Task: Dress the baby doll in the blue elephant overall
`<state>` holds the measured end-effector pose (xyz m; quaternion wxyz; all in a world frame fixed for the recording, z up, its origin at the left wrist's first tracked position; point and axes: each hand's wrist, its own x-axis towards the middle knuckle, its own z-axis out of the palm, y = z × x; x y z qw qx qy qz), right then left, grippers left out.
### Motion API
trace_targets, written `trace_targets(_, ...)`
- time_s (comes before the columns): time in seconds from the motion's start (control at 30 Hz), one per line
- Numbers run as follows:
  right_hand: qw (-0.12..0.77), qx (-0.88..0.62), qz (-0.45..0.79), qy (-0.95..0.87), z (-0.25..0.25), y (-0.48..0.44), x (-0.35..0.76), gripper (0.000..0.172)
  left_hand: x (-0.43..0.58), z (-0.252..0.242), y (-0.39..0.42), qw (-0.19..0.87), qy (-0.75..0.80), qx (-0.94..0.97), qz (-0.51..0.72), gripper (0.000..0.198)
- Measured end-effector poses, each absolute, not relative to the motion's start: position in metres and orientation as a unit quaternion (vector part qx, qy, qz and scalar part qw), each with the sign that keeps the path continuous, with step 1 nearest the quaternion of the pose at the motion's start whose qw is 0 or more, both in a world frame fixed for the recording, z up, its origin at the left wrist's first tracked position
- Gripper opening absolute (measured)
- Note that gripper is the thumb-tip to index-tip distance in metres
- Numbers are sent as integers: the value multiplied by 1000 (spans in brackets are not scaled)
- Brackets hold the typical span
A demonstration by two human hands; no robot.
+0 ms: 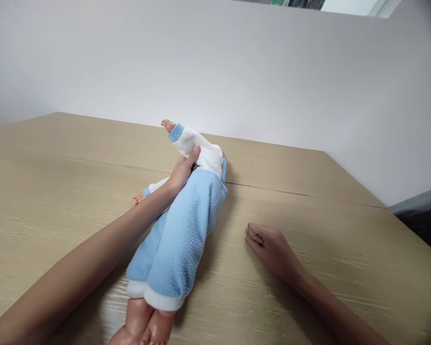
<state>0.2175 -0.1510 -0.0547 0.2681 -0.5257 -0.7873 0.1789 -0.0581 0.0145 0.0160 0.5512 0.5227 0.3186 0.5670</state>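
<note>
A baby doll (pixel 187 230) in pale blue fleece trousers and a white top with blue cuffs lies on its side on the wooden table (pixel 326 249). Its bare feet point toward me, and one small arm sticks up to the left. My left hand (pixel 185 170) is closed around the doll's upper body, thumb on the white sleeve; its other fingers are hidden behind the doll. The doll's head is out of sight. To the right of the doll, apart from it, my right hand (pixel 267 244) rests at the tabletop with its fingers curled into a loose fist, nothing visible inside.
The table's far edge meets a plain pale wall (pixel 201 62). A thin seam crosses the tabletop from left to right. Beyond the right edge is a dark object (pixel 424 220) that I cannot make out. An opening shows at the top right.
</note>
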Motion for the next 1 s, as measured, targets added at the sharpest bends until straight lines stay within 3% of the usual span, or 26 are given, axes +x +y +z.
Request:
trace_targets(0.3, 311, -526, 245, -752, -48, -149, 214, 35, -33, 26, 0, 514, 286, 599, 543, 64)
trace_targets(0.47, 385, -546, 311, -676, -46, -142, 216, 43, -12, 22, 3, 360, 319, 727, 490, 45)
trace_targets(0.63, 483, -547, 403, -552, -40, -129, 228, 31, 11, 22, 1, 188, 326, 859, 347, 41)
trace_targets(0.8, 562, -460, 599, -336, -25, -119, 249, 52, 28, 26, -11, 129, 307, 909, 252, 42)
trace_targets(1.0, 564, -453, 641, -257, -18, -114, 266, 44, 8, 39, -23, 112, 241, 941, 208, 42)
